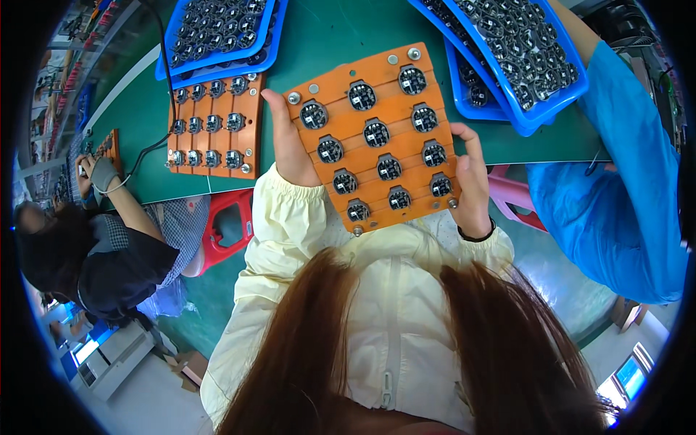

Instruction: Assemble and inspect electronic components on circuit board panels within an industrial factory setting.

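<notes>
Orange board point(395, 110), one: I am holding it tilted over the table's near edge, twelve round dark parts point(377, 133) sitting in it in four rows of three, metal studs showing at its corners. Left hand point(291, 148), mine: gripping the left edge, thumb pointing up. Right hand point(473, 190), mine: gripping the right edge. Second orange board point(215, 141): lying on the green table point(341, 29) to my left, twelve similar parts showing. Blue trays point(267, 56), stacked, filled with such parts: sitting just beyond that board. More blue trays point(534, 120), likewise filled: sitting to my right, beside a co-worker's blue sleeve point(629, 109). Red stool point(210, 243): standing on the left. Co-worker's gloved hand point(104, 174): working at far left.
</notes>
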Available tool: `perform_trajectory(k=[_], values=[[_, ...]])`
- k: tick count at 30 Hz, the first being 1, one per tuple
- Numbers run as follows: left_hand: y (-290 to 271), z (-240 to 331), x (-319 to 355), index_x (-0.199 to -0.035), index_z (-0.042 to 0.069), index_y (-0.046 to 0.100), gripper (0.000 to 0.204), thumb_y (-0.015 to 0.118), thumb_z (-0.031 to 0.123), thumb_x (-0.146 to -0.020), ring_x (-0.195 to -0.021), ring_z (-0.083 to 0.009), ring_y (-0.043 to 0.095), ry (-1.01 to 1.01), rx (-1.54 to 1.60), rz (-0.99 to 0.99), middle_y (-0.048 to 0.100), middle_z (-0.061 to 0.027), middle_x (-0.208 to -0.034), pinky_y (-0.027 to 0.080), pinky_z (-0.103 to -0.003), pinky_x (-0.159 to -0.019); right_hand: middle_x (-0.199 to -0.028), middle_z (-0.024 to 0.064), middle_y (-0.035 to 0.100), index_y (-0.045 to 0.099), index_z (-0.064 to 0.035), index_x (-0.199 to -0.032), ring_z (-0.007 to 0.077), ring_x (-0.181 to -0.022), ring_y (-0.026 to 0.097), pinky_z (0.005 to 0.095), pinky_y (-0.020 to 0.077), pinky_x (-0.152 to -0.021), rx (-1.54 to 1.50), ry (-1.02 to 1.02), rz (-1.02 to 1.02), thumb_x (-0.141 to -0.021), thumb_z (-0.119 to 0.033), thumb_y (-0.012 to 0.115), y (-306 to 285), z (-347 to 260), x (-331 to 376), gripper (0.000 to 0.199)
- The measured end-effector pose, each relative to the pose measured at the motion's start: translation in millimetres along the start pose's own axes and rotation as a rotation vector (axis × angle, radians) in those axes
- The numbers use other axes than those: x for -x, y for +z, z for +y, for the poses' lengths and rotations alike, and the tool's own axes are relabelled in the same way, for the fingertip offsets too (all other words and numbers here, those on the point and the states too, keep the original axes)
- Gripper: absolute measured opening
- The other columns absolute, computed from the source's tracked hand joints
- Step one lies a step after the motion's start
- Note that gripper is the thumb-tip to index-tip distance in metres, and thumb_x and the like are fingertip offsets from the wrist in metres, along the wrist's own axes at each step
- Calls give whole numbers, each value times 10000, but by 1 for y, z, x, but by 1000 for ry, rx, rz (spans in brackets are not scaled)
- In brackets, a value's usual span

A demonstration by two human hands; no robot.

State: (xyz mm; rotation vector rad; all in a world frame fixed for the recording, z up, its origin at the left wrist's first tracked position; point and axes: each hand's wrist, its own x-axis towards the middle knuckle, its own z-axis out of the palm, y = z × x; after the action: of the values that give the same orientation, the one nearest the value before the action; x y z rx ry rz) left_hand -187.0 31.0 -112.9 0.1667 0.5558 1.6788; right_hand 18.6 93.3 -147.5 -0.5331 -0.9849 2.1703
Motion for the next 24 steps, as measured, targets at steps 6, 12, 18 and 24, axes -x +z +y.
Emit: perform_trajectory(k=[6, 12, 18, 24], values=[[-3, -1, -1, -1310, 25, 292, 863, 241, 705, -782, -1195, -330, 373, -31, 142, -185, 348, -170, -1325, 359, -493, -942, -1216, 136, 458, 274, 30, -1278, 192, -1065, 501, 313, 412, -886, -1, -9, 11, -901, -256, 452, -1, 4, 0, 506], [2, -3, 0, -1303, 26, 304, 834, 226, 688, -801, -1195, -335, 372, -27, 100, -131, 350, -175, -1322, 359, -497, -941, -1205, 142, 465, 277, 39, -1272, 185, -1061, 500, 307, 406, -890, 24, -16, 19, -903, -251, 446, -4, 7, 2, 499], [6, -2, 1, -1286, -5, 318, 823, 226, 666, -820, -1167, -330, 404, 11, 84, -63, 375, -190, -1296, 374, -477, -933, -1207, 147, 460, 273, 43, -1271, 191, -1066, 494, 309, 398, -897, 30, -4, 0, -909, -231, 420, -5, 5, 2, 477], [3, -2, 1, -1277, -26, 323, 826, 228, 659, -826, -1150, -315, 425, 39, 80, -57, 395, -194, -1277, 389, -452, -926, -1228, 155, 439, 268, 53, -1268, 204, -1100, 469, 322, 380, -922, 43, -13, 3, -908, -226, 421, -4, 6, 0, 481]])
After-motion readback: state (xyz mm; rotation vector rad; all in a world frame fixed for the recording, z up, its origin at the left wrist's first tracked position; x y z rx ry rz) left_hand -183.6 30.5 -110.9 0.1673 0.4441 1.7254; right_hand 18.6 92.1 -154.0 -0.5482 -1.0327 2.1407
